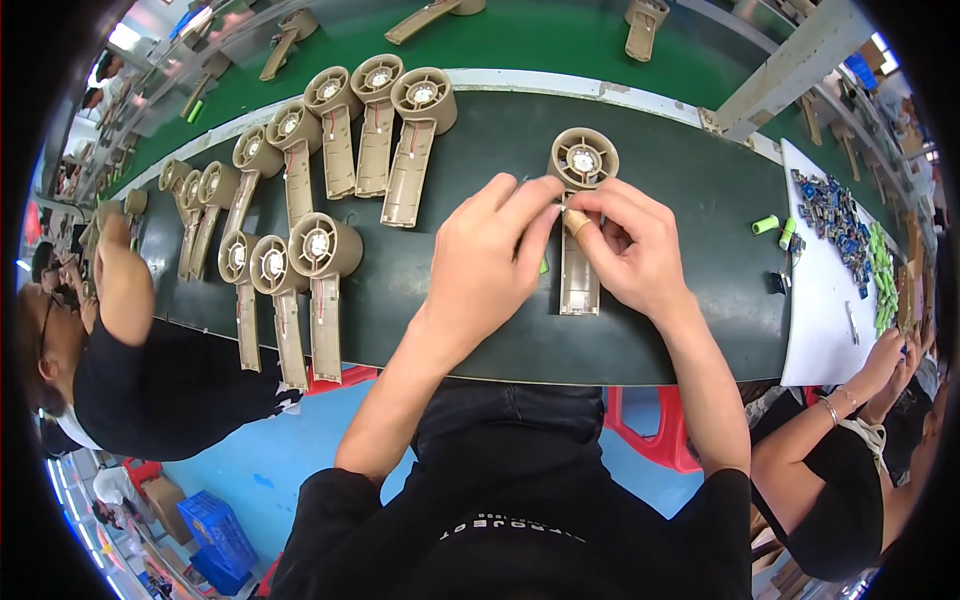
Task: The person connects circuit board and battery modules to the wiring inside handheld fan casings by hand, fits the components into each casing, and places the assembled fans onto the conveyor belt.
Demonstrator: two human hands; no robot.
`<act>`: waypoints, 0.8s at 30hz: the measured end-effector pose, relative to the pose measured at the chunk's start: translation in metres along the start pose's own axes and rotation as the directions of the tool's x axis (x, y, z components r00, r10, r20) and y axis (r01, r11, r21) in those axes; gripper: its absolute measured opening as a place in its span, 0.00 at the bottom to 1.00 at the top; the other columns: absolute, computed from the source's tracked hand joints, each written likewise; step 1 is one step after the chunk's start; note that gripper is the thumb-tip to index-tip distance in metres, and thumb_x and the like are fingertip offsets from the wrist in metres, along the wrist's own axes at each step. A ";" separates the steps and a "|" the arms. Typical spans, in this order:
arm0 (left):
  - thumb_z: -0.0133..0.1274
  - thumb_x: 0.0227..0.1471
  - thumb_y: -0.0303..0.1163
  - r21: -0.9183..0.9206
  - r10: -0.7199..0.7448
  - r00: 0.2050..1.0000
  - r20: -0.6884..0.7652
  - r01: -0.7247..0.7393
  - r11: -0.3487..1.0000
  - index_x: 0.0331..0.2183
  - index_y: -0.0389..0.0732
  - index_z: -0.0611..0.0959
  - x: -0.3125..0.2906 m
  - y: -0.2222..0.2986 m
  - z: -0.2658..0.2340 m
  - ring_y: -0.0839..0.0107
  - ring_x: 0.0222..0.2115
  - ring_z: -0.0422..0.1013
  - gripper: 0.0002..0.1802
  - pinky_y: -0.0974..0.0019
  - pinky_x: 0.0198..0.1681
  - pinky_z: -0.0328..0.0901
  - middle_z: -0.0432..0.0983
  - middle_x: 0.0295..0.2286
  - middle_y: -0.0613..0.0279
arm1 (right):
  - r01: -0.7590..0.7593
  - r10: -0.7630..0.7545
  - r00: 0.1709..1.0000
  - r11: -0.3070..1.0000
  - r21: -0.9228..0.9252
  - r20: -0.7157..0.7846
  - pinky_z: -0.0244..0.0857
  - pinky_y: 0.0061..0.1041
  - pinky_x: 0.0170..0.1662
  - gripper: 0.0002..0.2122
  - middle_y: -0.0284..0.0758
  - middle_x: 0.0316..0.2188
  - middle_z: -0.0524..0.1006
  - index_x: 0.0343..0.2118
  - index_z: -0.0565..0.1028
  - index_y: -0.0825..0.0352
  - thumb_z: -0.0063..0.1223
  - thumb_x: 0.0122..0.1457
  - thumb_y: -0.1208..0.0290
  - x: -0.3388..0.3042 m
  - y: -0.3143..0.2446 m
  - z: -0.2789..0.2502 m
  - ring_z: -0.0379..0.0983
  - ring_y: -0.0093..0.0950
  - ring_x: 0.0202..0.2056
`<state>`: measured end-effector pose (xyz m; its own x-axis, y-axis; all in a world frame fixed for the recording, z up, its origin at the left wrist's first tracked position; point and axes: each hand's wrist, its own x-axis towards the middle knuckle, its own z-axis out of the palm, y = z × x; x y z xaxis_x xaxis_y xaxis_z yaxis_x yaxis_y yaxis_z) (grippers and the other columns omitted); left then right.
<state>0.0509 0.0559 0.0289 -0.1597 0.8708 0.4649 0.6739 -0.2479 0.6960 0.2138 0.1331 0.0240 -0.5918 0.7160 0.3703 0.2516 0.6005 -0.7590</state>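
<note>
A beige handheld fan housing [580,285] lies in front of me, its round head away from me and its open, hollow handle toward me. Over the neck of this housing, my left hand [490,250] and my right hand [637,248] meet with fingertips pinched close together. Whatever sits between the fingertips is too small and covered to name. A beige band wraps one finger of the right hand. Beside the left hand, a sliver of something green [543,266] shows, mostly hidden.
Several similar fan housings [408,175] lie in rows to the left on the dark green table [480,150]. At right, green battery cells [765,225] lie near a white board [810,340] bearing blue circuit boards [835,220]. A metal post [790,75] rises behind. Co-workers sit on both sides.
</note>
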 end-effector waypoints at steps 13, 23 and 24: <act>0.57 0.53 0.22 -0.224 -0.072 0.997 -0.014 0.067 0.972 0.45 0.33 0.81 -0.013 -0.011 0.001 0.55 0.36 0.78 0.15 0.59 0.37 0.70 0.81 0.35 0.49 | -0.119 0.135 0.987 0.978 0.172 -0.086 0.55 0.15 0.26 0.03 0.27 0.25 0.72 0.32 0.78 0.72 0.55 0.56 0.79 -0.003 0.000 0.012 0.63 0.13 0.24; 0.60 0.49 0.19 -0.065 0.065 0.998 -0.020 -0.066 0.996 0.46 0.34 0.82 -0.012 -0.006 0.001 0.62 0.35 0.76 0.20 0.65 0.39 0.70 0.80 0.37 0.53 | -0.097 0.104 0.992 0.990 0.101 -0.075 0.57 0.16 0.27 0.03 0.29 0.25 0.72 0.33 0.77 0.73 0.54 0.57 0.79 -0.003 -0.003 0.012 0.64 0.15 0.24; 0.60 0.49 0.19 -0.040 0.106 0.994 -0.016 -0.107 0.993 0.47 0.33 0.82 -0.012 -0.006 0.001 0.61 0.36 0.76 0.20 0.64 0.39 0.70 0.79 0.37 0.53 | -0.100 0.109 0.991 0.989 0.107 -0.076 0.57 0.16 0.27 0.03 0.29 0.25 0.72 0.33 0.76 0.73 0.54 0.57 0.79 -0.003 -0.002 0.011 0.64 0.16 0.24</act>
<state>0.0495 0.0471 0.0182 -0.0984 0.8327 0.5449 0.6576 -0.3566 0.6636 0.2063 0.1255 0.0187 -0.5014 0.8019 0.3250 0.2266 0.4842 -0.8451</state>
